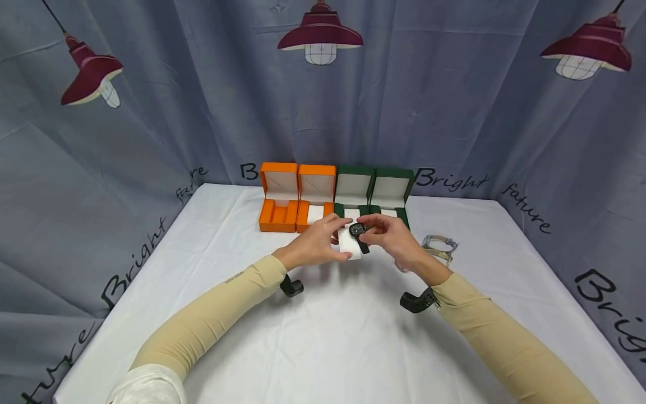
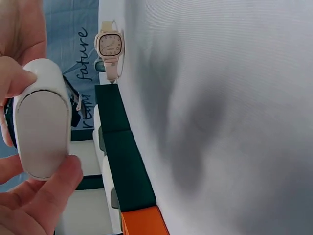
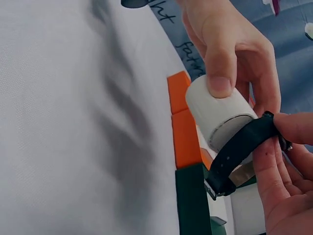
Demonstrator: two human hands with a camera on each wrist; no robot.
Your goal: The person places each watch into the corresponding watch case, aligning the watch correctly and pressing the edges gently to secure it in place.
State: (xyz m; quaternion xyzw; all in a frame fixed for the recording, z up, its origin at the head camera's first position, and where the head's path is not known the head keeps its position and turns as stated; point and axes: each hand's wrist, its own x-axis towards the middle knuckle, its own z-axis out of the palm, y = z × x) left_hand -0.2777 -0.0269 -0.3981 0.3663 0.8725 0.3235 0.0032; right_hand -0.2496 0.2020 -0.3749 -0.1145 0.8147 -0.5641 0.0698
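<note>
Above the table, my left hand (image 1: 319, 244) grips a white watch cushion (image 1: 348, 247), thumb on one side and fingers on the other. My right hand (image 1: 396, 240) pinches a black watch (image 1: 356, 229) by its case. The closed black strap (image 3: 244, 147) loops at the cushion's end in the right wrist view, overlapping its edge. In the left wrist view the flat oval end of the cushion (image 2: 41, 132) faces the camera, and the watch is mostly hidden behind it.
Two orange boxes (image 1: 278, 225) and two green boxes (image 1: 404, 216) stand side by side at the back, lids up. White cushions show in all but the leftmost. Right of my right hand lie a silver watch (image 1: 440, 241), a gold one (image 1: 440, 256) and a pink one (image 2: 110, 46).
</note>
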